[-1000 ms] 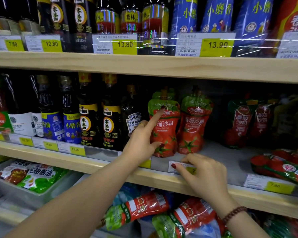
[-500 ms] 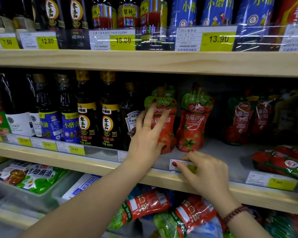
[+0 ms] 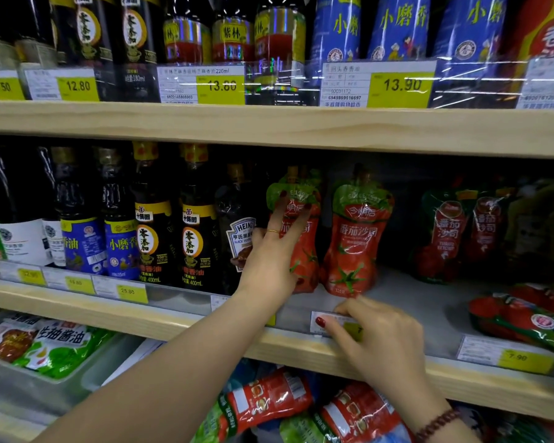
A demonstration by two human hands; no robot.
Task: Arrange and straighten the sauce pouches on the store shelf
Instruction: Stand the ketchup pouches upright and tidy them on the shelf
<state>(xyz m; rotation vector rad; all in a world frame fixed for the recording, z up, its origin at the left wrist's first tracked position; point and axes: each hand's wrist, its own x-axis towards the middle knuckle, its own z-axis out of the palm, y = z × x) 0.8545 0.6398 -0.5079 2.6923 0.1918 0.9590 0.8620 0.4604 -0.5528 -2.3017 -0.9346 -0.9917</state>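
Roughly two upright pouches (image 3: 355,238), two hands (image 3: 378,340)

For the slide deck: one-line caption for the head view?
Left hand steadies an upright pouch; right hand touches the price tag.

Dark bottles (image 3: 154,219) stand in a row at the left of the middle shelf, a Heinz bottle (image 3: 239,238) at the row's right end. Yellow price tags (image 3: 400,86) line the top shelf's edge, below blue bottles (image 3: 400,27). A grey tray (image 3: 87,375) sits lower left.
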